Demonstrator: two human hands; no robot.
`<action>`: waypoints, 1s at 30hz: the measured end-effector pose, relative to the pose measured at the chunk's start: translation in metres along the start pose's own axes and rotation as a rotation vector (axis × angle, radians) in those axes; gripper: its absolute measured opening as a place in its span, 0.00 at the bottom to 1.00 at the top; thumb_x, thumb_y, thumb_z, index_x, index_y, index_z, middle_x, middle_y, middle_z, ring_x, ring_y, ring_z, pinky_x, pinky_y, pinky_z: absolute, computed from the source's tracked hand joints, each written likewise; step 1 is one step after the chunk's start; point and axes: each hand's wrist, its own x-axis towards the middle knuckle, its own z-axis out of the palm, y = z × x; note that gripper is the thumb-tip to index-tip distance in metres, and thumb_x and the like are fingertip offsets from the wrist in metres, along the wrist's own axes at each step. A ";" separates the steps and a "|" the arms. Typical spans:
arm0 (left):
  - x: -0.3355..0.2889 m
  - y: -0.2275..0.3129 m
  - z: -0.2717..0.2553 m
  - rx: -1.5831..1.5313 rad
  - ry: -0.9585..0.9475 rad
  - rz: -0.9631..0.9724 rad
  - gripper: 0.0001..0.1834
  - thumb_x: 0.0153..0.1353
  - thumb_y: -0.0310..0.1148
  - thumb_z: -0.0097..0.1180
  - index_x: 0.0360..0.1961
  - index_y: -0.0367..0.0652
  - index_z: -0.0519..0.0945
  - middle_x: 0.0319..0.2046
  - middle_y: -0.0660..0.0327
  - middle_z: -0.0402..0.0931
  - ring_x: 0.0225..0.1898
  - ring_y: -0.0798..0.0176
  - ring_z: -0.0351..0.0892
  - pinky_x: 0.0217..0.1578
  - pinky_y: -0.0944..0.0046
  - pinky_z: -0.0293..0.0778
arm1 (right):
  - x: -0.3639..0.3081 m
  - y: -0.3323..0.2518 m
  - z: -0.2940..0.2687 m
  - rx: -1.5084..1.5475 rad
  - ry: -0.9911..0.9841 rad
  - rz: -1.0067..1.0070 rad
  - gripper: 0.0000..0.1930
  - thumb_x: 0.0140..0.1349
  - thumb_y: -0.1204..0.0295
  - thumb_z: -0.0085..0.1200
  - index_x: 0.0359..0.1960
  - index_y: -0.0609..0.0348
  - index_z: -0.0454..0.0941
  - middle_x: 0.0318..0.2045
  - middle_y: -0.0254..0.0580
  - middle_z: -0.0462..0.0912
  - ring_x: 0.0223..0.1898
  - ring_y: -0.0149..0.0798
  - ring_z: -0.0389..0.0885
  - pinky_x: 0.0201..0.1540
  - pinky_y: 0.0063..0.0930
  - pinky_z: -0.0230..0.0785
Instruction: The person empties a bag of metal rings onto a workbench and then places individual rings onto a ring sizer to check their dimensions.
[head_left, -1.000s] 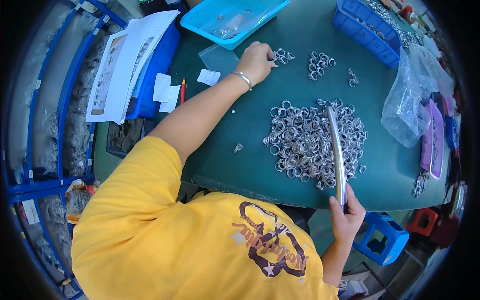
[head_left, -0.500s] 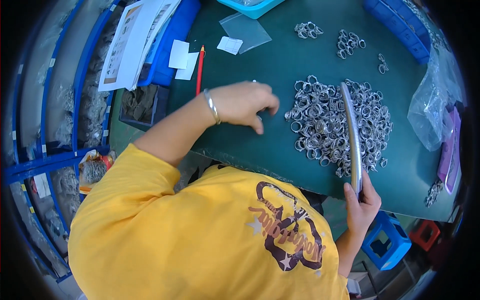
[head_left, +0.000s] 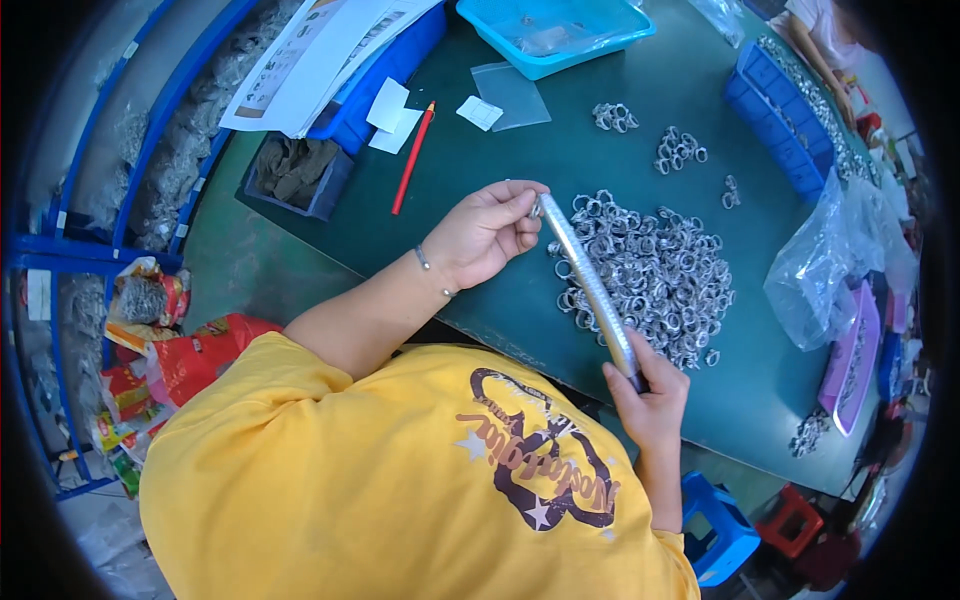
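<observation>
My right hand (head_left: 648, 400) grips the near end of a long, slightly curved metal rod (head_left: 590, 290) that slants up and left over the table. My left hand (head_left: 487, 232) is at the rod's far tip, with the fingertips pinched on a small metal ring (head_left: 535, 209) there. Behind the rod lies a big heap of small silver rings (head_left: 655, 275) on the dark green table (head_left: 560, 150). Three small clusters of rings (head_left: 615, 117) lie farther back.
A light blue tray (head_left: 560, 30) and a blue bin (head_left: 785, 130) sit at the back. A red pencil (head_left: 412, 158), paper slips, a clear bag (head_left: 825, 260) and a purple tray (head_left: 850, 360) lie around. Blue shelving stands left; blue and red stools are under the table's right.
My left hand came back from the far ring clusters, picked up a loose ring near the table edge and rose to the rod's tip. The rod tilted leftward, off the heap.
</observation>
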 end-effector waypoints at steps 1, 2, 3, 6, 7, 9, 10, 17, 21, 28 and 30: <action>-0.001 0.002 0.003 -0.044 -0.015 -0.008 0.09 0.63 0.28 0.46 0.42 0.36 0.74 0.32 0.61 0.71 0.28 0.71 0.68 0.32 0.74 0.69 | -0.001 -0.003 -0.001 -0.017 -0.002 -0.002 0.21 0.44 0.77 0.62 0.44 0.66 0.77 0.25 0.47 0.80 0.21 0.33 0.77 0.27 0.22 0.69; -0.002 0.004 0.005 -0.087 -0.031 -0.020 0.09 0.63 0.27 0.46 0.43 0.36 0.74 0.32 0.61 0.71 0.28 0.71 0.69 0.32 0.73 0.70 | -0.002 -0.007 -0.003 -0.034 -0.002 -0.002 0.21 0.44 0.77 0.62 0.44 0.66 0.77 0.25 0.47 0.80 0.22 0.34 0.78 0.27 0.22 0.69; -0.008 0.006 0.006 -0.118 -0.053 -0.046 0.11 0.63 0.26 0.46 0.45 0.34 0.73 0.34 0.60 0.71 0.30 0.71 0.70 0.34 0.72 0.71 | -0.006 -0.009 -0.003 -0.036 0.002 0.008 0.21 0.44 0.77 0.62 0.44 0.66 0.77 0.25 0.47 0.80 0.21 0.35 0.78 0.27 0.23 0.69; -0.010 0.003 0.002 0.099 -0.128 -0.012 0.13 0.62 0.25 0.48 0.48 0.34 0.73 0.35 0.60 0.72 0.32 0.71 0.72 0.34 0.73 0.71 | -0.008 -0.008 -0.009 -0.107 -0.021 -0.044 0.21 0.43 0.77 0.62 0.43 0.65 0.77 0.21 0.46 0.78 0.19 0.37 0.76 0.25 0.24 0.68; -0.010 0.003 0.003 0.141 -0.134 0.003 0.14 0.60 0.22 0.49 0.48 0.35 0.73 0.35 0.59 0.73 0.31 0.70 0.73 0.33 0.74 0.71 | -0.008 -0.011 -0.009 -0.120 -0.017 -0.052 0.21 0.43 0.77 0.62 0.43 0.65 0.77 0.20 0.46 0.77 0.18 0.38 0.76 0.24 0.24 0.67; -0.010 0.003 0.006 0.206 -0.141 0.010 0.14 0.58 0.21 0.50 0.46 0.35 0.74 0.34 0.59 0.73 0.30 0.70 0.74 0.32 0.74 0.71 | -0.005 -0.015 -0.004 -0.116 0.009 -0.077 0.21 0.44 0.77 0.61 0.43 0.64 0.77 0.17 0.44 0.74 0.16 0.38 0.74 0.21 0.26 0.65; -0.009 0.005 0.007 0.279 -0.145 0.035 0.14 0.57 0.19 0.50 0.45 0.36 0.75 0.33 0.59 0.73 0.30 0.70 0.74 0.32 0.73 0.72 | -0.004 -0.016 -0.002 -0.117 0.019 -0.067 0.21 0.44 0.77 0.61 0.43 0.64 0.77 0.17 0.44 0.74 0.16 0.38 0.74 0.21 0.26 0.65; -0.003 0.004 0.013 0.667 -0.397 0.063 0.18 0.36 0.22 0.71 0.32 0.39 0.81 0.32 0.60 0.74 0.32 0.69 0.73 0.34 0.73 0.70 | 0.001 -0.028 0.013 -0.194 0.088 -0.195 0.21 0.40 0.76 0.62 0.42 0.60 0.78 0.14 0.38 0.71 0.14 0.36 0.71 0.18 0.26 0.62; 0.008 0.014 0.008 0.821 -0.516 0.112 0.17 0.38 0.22 0.70 0.32 0.39 0.80 0.33 0.59 0.74 0.33 0.69 0.73 0.34 0.74 0.70 | 0.000 -0.030 0.020 -0.254 0.119 -0.191 0.22 0.40 0.75 0.62 0.42 0.59 0.78 0.12 0.36 0.69 0.12 0.36 0.68 0.17 0.27 0.59; 0.032 0.018 0.019 0.653 -0.519 -0.060 0.15 0.44 0.22 0.66 0.35 0.37 0.77 0.33 0.60 0.73 0.30 0.69 0.74 0.32 0.72 0.71 | 0.001 -0.051 0.022 -0.176 0.195 0.029 0.21 0.42 0.76 0.63 0.42 0.60 0.78 0.15 0.41 0.72 0.15 0.40 0.72 0.20 0.28 0.64; 0.061 0.017 0.026 0.230 -0.289 -0.125 0.15 0.50 0.20 0.59 0.40 0.38 0.73 0.32 0.59 0.73 0.28 0.69 0.74 0.28 0.71 0.72 | -0.008 -0.056 0.014 -0.049 0.245 0.207 0.22 0.44 0.78 0.62 0.45 0.64 0.76 0.19 0.43 0.76 0.19 0.30 0.74 0.25 0.21 0.66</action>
